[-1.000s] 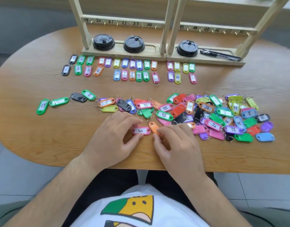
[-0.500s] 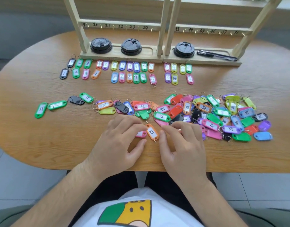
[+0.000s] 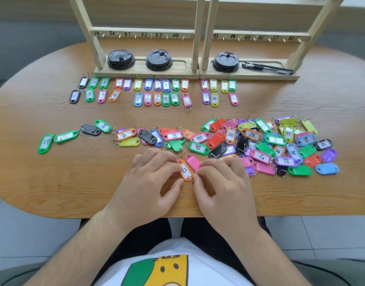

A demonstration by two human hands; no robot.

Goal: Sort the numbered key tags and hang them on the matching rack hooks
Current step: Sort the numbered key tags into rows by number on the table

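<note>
Your left hand (image 3: 148, 182) and right hand (image 3: 225, 182) pinch one orange tag (image 3: 186, 170) between them, low over the desk (image 3: 53, 182). Its white label carries a handwritten number. A pink tag (image 3: 193, 161) lies just beyond your fingertips.

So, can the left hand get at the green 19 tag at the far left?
Probably yes. The green 19 tag lies uncovered at the row's end, with bare table between it and the left hand. That hand pinches the orange tag, so it would need to let go first.
</note>
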